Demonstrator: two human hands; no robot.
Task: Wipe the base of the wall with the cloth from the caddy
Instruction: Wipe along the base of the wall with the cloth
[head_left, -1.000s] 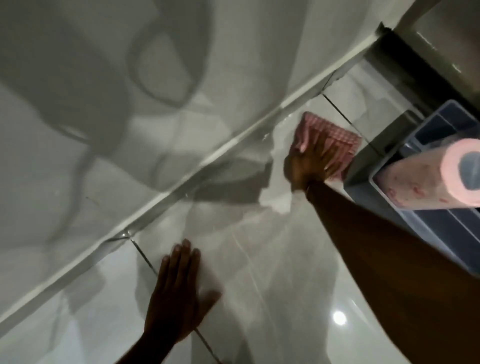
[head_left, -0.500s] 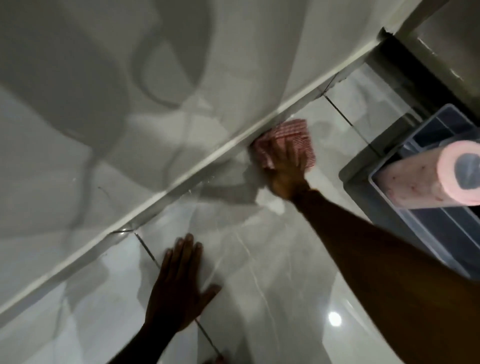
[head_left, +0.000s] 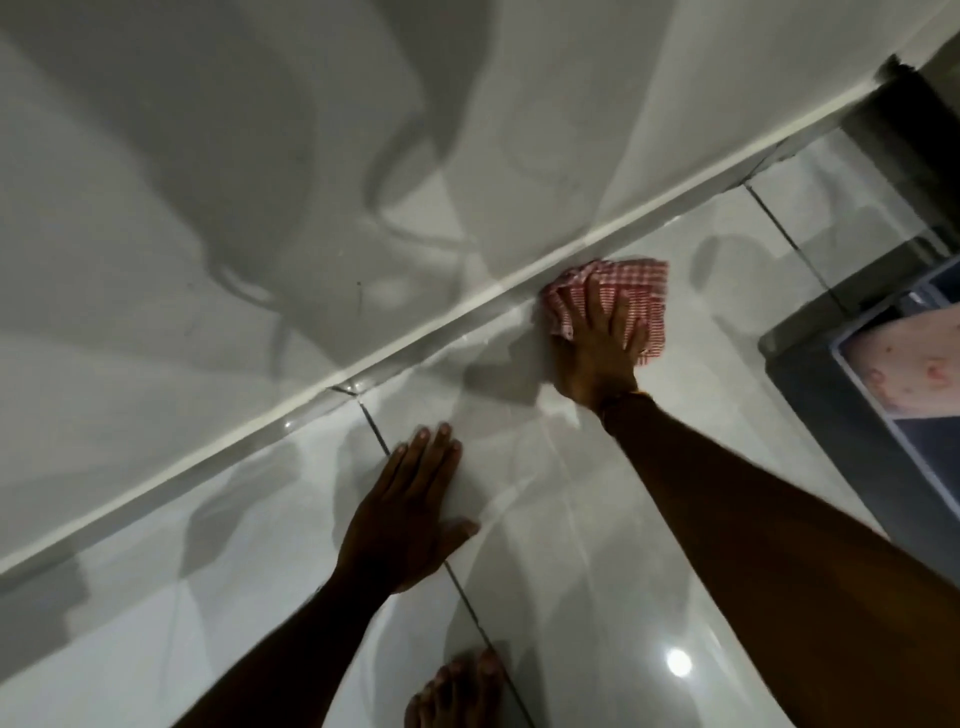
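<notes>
Wall (head_left: 311, 156): pale and glossy, filling the upper left of the view, crossed by soft curved shadows.
Floor (head_left: 597, 519): shiny light tiles with dark grout lines; a bright spot of light reflects at lower right.
Base of the wall (head_left: 260, 436): a pale strip running diagonally from lower left to upper right, where wall meets floor.
Caddy (head_left: 852, 364): dark grey bin on the floor at the right edge, partly cut off by the frame, well apart from the wall strip.
Roll (head_left: 914, 358): pinkish with red specks, lying in the caddy, only partly in view.
Right hand (head_left: 597, 348): fingers spread wide, palm pressed flat on the cloth, arm stretched out from lower right.
Left hand (head_left: 405, 514): flat on the floor tile, fingers together and thumb out, holding nothing, across a grout line.
Cloth (head_left: 639, 291): red-and-white checked, crumpled under the right hand, lying on the floor with its upper-left edge touching the base of the wall.
Toes (head_left: 457, 691): a bare foot at the bottom edge, on the floor near a grout line.
</notes>
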